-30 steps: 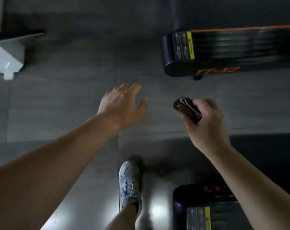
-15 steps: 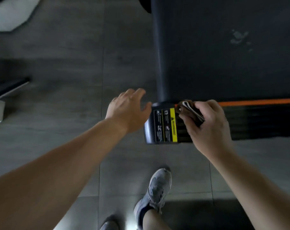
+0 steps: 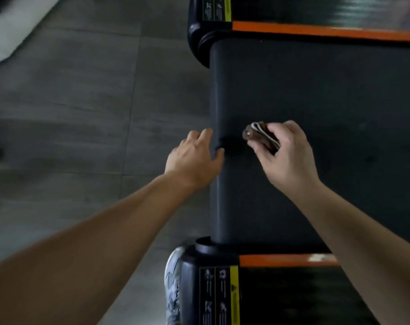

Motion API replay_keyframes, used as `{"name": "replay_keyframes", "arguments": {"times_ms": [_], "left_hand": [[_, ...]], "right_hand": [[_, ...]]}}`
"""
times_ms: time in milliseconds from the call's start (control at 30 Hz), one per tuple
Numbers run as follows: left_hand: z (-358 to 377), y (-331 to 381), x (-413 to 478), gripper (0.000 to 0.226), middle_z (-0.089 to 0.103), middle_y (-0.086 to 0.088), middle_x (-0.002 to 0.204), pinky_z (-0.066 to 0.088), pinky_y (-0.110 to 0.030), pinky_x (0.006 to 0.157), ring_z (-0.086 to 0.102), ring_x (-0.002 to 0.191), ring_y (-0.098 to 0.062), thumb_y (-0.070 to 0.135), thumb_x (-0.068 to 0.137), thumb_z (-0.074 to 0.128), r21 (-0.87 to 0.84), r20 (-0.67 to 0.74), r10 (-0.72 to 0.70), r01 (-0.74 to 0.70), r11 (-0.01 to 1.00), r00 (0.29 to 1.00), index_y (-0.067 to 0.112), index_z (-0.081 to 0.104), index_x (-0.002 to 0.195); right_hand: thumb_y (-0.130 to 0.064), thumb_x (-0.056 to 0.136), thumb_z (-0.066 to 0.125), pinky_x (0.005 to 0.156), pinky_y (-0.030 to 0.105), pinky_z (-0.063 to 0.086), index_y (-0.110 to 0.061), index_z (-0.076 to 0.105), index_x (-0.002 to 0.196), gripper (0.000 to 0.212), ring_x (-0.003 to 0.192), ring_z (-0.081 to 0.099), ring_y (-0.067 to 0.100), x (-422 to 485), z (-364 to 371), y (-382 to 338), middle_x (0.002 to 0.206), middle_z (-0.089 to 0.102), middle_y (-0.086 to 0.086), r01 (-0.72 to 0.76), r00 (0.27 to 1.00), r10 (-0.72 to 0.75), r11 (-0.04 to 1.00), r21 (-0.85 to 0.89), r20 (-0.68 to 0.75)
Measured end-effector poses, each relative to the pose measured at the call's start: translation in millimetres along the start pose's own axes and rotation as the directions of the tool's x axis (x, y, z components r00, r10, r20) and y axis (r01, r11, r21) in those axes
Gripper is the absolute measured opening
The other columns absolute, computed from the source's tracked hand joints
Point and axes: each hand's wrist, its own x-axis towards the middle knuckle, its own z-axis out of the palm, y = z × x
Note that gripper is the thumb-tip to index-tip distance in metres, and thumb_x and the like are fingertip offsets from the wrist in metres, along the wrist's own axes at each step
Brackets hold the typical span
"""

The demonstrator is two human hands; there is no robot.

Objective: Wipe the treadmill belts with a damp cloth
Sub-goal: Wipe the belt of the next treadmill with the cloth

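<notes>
The folded brown cloth with white edging (image 3: 258,136) shows only its front end; the rest is buried inside the right grip (image 3: 287,158). The black rubber treadmill belt (image 3: 316,95) runs off the right edge. Print on the yellow-and-black warning label (image 3: 219,297) is too blurred to read. The grey-white laced sneaker (image 3: 172,289) is half hidden behind the black plastic end cap (image 3: 190,277) and cut by the bottom edge. The pale smeared shape (image 3: 14,26) at top left cannot be identified.

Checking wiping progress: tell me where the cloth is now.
Head view, just right of centre: the right hand pinches the folded brown cloth over the treadmill belt near its end, with the left hand close on its left.
</notes>
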Motion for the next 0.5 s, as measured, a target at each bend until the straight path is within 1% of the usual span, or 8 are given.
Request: {"name": "replay_keyframes", "arguments": {"times_ms": [100, 167, 233, 300, 333, 400, 467, 500], "left_hand": [[9, 7, 43, 0.055, 0.047, -0.008, 0.143, 0.047, -0.045, 0.092, 0.054, 0.126, -0.034, 0.051, 0.101, 0.049, -0.103, -0.024, -0.006, 0.004, 0.995, 1.0, 0.025, 0.037, 0.148], [17, 11, 69, 0.061, 0.045, -0.006, 0.146, 0.049, -0.047, 0.094, 0.054, 0.126, -0.032, 0.051, 0.101, 0.05, -0.195, -0.062, -0.013, 0.001, 0.981, 0.998, 0.027, 0.03, 0.154], [23, 15, 94, 0.066, 0.044, -0.006, 0.146, 0.049, -0.048, 0.097, 0.054, 0.127, -0.032, 0.052, 0.101, 0.05, -0.284, -0.111, -0.044, 0.011, 0.959, 0.993, 0.028, 0.025, 0.157], [30, 18, 112, 0.071, 0.041, -0.007, 0.149, 0.046, -0.048, 0.103, 0.05, 0.133, -0.032, 0.054, 0.1, 0.049, -0.348, -0.157, -0.087, 0.028, 0.937, 0.984, 0.029, 0.019, 0.161], [35, 21, 118, 0.073, 0.038, -0.007, 0.153, 0.044, -0.048, 0.106, 0.047, 0.136, -0.032, 0.054, 0.1, 0.048, -0.376, -0.166, -0.103, 0.034, 0.926, 0.981, 0.03, 0.016, 0.162], [47, 27, 126, 0.076, 0.029, -0.006, 0.161, 0.041, -0.05, 0.111, 0.042, 0.142, -0.034, 0.054, 0.1, 0.047, -0.441, -0.166, -0.121, 0.036, 0.897, 0.979, 0.033, 0.01, 0.163], [61, 30, 127, 0.078, 0.022, -0.005, 0.166, 0.041, -0.054, 0.112, 0.038, 0.145, -0.035, 0.053, 0.099, 0.047, -0.482, -0.199, -0.124, 0.013, 0.876, 0.972, 0.037, 0.004, 0.163], [65, 29, 128, 0.078, 0.021, -0.002, 0.166, 0.042, -0.054, 0.11, 0.038, 0.145, -0.033, 0.053, 0.099, 0.046, -0.494, -0.225, -0.125, -0.002, 0.869, 0.966, 0.038, 0.003, 0.163]], "right_hand": [[-0.039, 0.089, 0.074, 0.079, 0.033, 0.048, -0.014, 0.065, 0.112, 0.035, 0.102, 0.059, 0.025, 58, 18, 12, 0.108, 0.058, 0.005, 0.032, 0.998, -0.033, 0.999, -0.009, -0.048], [-0.04, 0.09, 0.073, 0.079, 0.032, 0.047, -0.014, 0.065, 0.11, 0.034, 0.103, 0.059, 0.026, 94, 32, 19, 0.108, 0.059, 0.006, 0.097, 0.993, -0.098, 0.995, -0.019, -0.063], [-0.043, 0.091, 0.07, 0.081, 0.034, 0.048, -0.016, 0.065, 0.111, 0.035, 0.104, 0.058, 0.025, 130, 43, 26, 0.109, 0.059, 0.006, 0.158, 0.983, -0.16, 0.987, -0.029, -0.089], [-0.047, 0.09, 0.068, 0.085, 0.038, 0.051, -0.018, 0.065, 0.113, 0.037, 0.105, 0.058, 0.025, 164, 53, 31, 0.111, 0.059, 0.005, 0.207, 0.973, -0.209, 0.978, -0.038, -0.098], [-0.048, 0.09, 0.068, 0.085, 0.04, 0.052, -0.019, 0.065, 0.114, 0.038, 0.104, 0.059, 0.025, 177, 59, 32, 0.11, 0.059, 0.005, 0.231, 0.969, -0.234, 0.972, -0.045, -0.082], [-0.051, 0.089, 0.066, 0.081, 0.042, 0.052, -0.019, 0.067, 0.111, 0.039, 0.097, 0.059, 0.024, 189, 70, 31, 0.104, 0.058, 0.003, 0.315, 0.948, -0.317, 0.946, -0.078, -0.018], [-0.056, 0.088, 0.061, 0.077, 0.042, 0.05, -0.018, 0.069, 0.104, 0.041, 0.089, 0.059, 0.023, 190, 77, 31, 0.095, 0.057, 0.001, 0.418, 0.908, -0.417, 0.904, -0.094, 0.032], [-0.057, 0.087, 0.059, 0.075, 0.04, 0.05, -0.018, 0.07, 0.102, 0.043, 0.087, 0.059, 0.022, 189, 78, 33, 0.093, 0.057, 0.0, 0.454, 0.891, -0.451, 0.888, -0.075, 0.053]]}}
